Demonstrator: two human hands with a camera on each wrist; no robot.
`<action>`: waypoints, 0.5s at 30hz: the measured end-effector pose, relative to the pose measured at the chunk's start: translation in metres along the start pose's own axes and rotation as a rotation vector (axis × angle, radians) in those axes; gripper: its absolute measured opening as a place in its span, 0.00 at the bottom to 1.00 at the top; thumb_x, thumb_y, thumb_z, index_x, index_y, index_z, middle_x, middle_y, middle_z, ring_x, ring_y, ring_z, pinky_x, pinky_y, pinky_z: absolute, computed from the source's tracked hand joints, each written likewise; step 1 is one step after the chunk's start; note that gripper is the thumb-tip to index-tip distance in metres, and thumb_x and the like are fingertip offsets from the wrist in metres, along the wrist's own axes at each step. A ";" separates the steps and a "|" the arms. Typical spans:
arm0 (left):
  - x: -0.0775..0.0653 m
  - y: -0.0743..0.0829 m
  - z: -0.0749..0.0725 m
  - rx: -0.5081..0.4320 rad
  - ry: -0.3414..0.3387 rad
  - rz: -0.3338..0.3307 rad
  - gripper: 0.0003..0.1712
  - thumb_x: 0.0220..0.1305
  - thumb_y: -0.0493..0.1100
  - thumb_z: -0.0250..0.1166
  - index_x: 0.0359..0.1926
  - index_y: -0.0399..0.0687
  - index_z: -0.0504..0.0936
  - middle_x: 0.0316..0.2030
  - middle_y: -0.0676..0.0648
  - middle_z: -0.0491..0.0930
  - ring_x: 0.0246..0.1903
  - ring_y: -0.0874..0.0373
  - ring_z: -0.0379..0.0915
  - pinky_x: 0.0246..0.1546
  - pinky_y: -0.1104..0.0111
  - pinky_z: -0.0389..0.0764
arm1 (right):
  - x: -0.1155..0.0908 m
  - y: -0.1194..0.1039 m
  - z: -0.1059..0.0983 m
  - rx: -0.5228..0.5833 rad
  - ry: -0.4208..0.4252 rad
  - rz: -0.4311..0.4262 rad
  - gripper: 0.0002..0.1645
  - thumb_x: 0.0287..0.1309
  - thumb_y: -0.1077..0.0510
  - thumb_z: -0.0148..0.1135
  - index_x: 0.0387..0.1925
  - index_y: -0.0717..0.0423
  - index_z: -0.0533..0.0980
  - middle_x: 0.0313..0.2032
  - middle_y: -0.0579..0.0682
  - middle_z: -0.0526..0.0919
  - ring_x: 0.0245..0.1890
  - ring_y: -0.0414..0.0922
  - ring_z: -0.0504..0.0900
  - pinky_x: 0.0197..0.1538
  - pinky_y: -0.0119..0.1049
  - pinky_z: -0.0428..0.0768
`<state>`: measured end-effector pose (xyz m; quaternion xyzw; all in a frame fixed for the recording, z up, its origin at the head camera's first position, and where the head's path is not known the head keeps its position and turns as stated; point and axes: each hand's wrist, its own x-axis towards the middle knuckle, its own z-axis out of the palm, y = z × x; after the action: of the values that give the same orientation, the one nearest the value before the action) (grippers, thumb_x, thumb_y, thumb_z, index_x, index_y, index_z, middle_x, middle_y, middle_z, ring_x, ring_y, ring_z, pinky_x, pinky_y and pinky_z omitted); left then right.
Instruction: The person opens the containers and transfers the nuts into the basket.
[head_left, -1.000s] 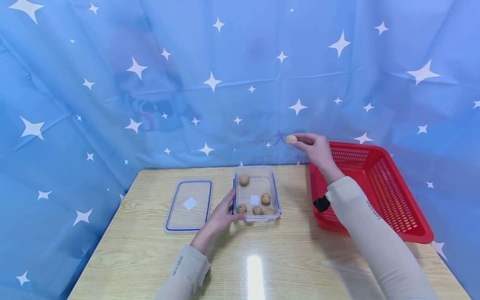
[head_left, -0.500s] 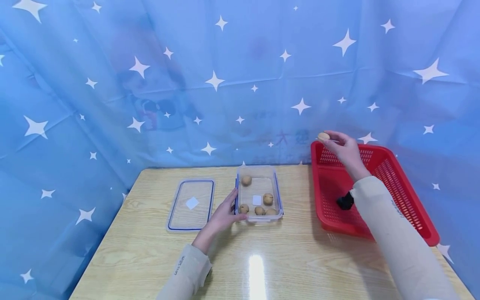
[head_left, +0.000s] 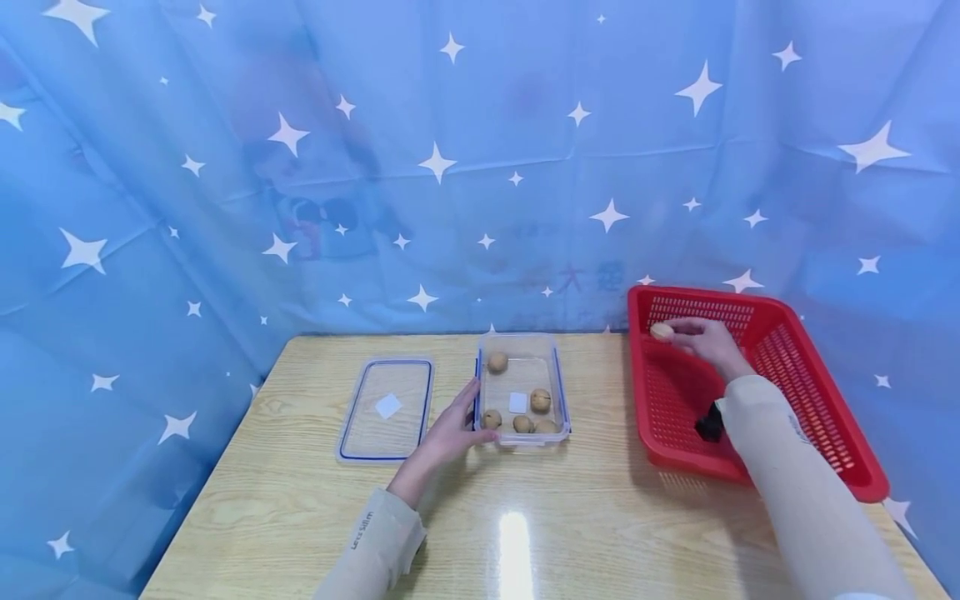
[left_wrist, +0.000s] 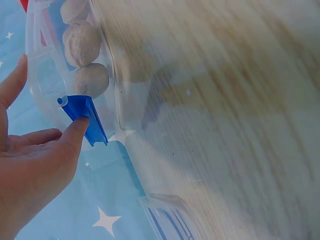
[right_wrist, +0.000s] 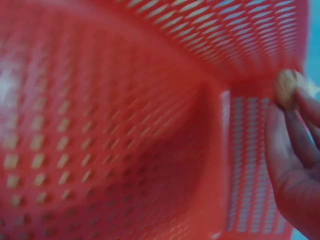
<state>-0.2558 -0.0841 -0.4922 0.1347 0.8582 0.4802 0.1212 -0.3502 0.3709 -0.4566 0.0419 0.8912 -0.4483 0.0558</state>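
My right hand pinches a pale walnut between thumb and fingertips, inside the back left part of the red basket. In the right wrist view the walnut shows at the fingertips, beside the perforated wall. My left hand rests against the near left corner of a clear plastic food container, its fingers nearly straight. One fingertip touches the container's blue latch in the left wrist view. Several walnuts lie in the container, most of them along its near side.
A clear lid with a blue seal lies flat on the wooden table, left of the container. Behind the table hangs a blue curtain with white stars. The basket's raised rim stands at the table's right side.
My right hand has moved rightward with the walnut from above the table, past the basket's left rim, then down into the basket. My left hand stays at the container.
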 end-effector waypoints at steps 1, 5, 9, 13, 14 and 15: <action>0.000 0.000 0.000 0.004 0.000 0.000 0.57 0.58 0.47 0.73 0.79 0.44 0.47 0.80 0.41 0.42 0.77 0.39 0.45 0.77 0.47 0.54 | 0.001 0.005 0.001 -0.027 -0.023 0.005 0.40 0.67 0.39 0.58 0.70 0.59 0.66 0.65 0.66 0.72 0.58 0.55 0.74 0.57 0.46 0.82; 0.000 0.000 0.001 0.016 0.008 -0.014 0.57 0.57 0.48 0.73 0.79 0.46 0.47 0.80 0.43 0.42 0.78 0.40 0.43 0.78 0.46 0.51 | 0.001 0.022 0.005 -0.101 -0.102 0.026 0.42 0.61 0.38 0.65 0.67 0.61 0.70 0.61 0.67 0.77 0.54 0.56 0.80 0.54 0.47 0.86; -0.003 -0.001 0.003 0.006 0.005 -0.031 0.58 0.57 0.48 0.73 0.79 0.48 0.47 0.80 0.43 0.41 0.78 0.40 0.44 0.78 0.45 0.50 | -0.005 0.030 0.008 -0.123 -0.154 0.059 0.44 0.58 0.40 0.68 0.67 0.62 0.70 0.60 0.66 0.79 0.51 0.54 0.83 0.52 0.45 0.87; -0.006 -0.002 0.006 -0.015 -0.017 -0.030 0.57 0.58 0.47 0.72 0.79 0.47 0.46 0.80 0.43 0.40 0.77 0.39 0.47 0.77 0.45 0.52 | -0.011 0.028 0.007 -0.092 -0.152 0.072 0.45 0.61 0.44 0.67 0.69 0.67 0.65 0.62 0.70 0.75 0.52 0.57 0.84 0.53 0.46 0.88; -0.006 -0.002 0.006 -0.019 -0.018 -0.026 0.57 0.59 0.47 0.72 0.79 0.46 0.46 0.80 0.43 0.40 0.77 0.38 0.47 0.77 0.45 0.52 | -0.011 0.026 0.005 -0.074 -0.134 0.074 0.44 0.62 0.45 0.66 0.70 0.67 0.64 0.63 0.71 0.73 0.53 0.59 0.83 0.54 0.46 0.87; -0.005 -0.003 0.006 -0.022 -0.017 -0.022 0.57 0.59 0.47 0.72 0.79 0.46 0.46 0.80 0.42 0.40 0.76 0.38 0.48 0.77 0.45 0.52 | -0.011 0.023 0.004 -0.064 -0.115 0.065 0.43 0.64 0.47 0.64 0.70 0.69 0.62 0.64 0.72 0.71 0.54 0.61 0.82 0.55 0.47 0.86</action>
<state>-0.2492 -0.0827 -0.4970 0.1281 0.8533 0.4870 0.1350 -0.3359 0.3813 -0.4755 0.0431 0.8985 -0.4194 0.1225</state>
